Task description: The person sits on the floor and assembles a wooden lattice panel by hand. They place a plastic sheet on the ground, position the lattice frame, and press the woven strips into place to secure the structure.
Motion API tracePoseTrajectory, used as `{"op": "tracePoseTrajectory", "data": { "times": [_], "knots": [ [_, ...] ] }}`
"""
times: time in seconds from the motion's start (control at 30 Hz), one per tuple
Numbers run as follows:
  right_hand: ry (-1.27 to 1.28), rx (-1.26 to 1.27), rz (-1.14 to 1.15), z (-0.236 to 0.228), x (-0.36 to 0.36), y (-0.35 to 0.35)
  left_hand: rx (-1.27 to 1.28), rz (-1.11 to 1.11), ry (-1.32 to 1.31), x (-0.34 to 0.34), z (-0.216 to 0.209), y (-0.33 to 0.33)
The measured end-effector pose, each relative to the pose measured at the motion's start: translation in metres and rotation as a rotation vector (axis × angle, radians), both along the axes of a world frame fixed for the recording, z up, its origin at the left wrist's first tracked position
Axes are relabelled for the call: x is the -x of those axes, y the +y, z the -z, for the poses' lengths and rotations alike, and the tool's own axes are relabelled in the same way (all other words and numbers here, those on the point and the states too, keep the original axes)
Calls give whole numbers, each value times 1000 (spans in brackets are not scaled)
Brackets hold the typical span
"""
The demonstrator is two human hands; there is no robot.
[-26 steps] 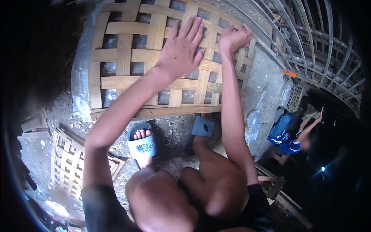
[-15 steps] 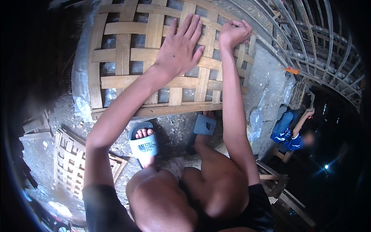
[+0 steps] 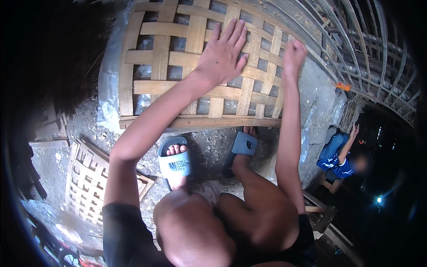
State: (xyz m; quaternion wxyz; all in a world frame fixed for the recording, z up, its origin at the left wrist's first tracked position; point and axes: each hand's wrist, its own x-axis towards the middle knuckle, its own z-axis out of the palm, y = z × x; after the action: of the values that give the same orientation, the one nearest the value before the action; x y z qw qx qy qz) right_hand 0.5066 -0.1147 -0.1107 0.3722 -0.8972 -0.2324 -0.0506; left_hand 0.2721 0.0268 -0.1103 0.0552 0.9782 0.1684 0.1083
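A woven bamboo panel (image 3: 218, 107) of wide, pale strips lies in front of my feet, with square gaps between the strips. My left hand (image 3: 222, 55) rests flat on its middle, fingers stretched out and pressing on the crossed strips. At the panel's right end my right hand (image 3: 294, 55) is curled closed, slightly blurred. Whether its fingers grip a strip end or something small is hidden. A thicker bamboo edge strip (image 3: 200, 122) runs along the panel's near side.
Plastic sheeting (image 3: 108, 100) shows beside the panel's left end. A second woven panel (image 3: 86, 184) lies at the left. Curved bamboo slats (image 3: 356, 49) rise at the upper right, near an orange object (image 3: 343, 86). Another person (image 3: 334, 162) sits at the right.
The panel and both hands appear farther right in the view. My right hand has moved along the panel's right end, toward me, still closed. My left hand stays flat on the strips.
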Motion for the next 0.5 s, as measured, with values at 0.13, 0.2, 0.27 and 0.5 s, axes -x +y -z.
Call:
{"op": "tracePoseTrajectory", "data": {
  "times": [0.13, 0.2, 0.27, 0.5],
  "knots": [
    [18, 85, 218, 6, -3, -153, -15, -14, 28, 7, 2, 2],
    [266, -150, 430, 9, -11, -269, -3, 3, -21, 1, 1, -2],
    [335, 81, 519, 7, 9, -329, -7, -21, -16, 8, 0, 4],
    [33, 218, 173, 20, 113, -253, 45, 83, -210, 17, -7, 7]
  ]
}}
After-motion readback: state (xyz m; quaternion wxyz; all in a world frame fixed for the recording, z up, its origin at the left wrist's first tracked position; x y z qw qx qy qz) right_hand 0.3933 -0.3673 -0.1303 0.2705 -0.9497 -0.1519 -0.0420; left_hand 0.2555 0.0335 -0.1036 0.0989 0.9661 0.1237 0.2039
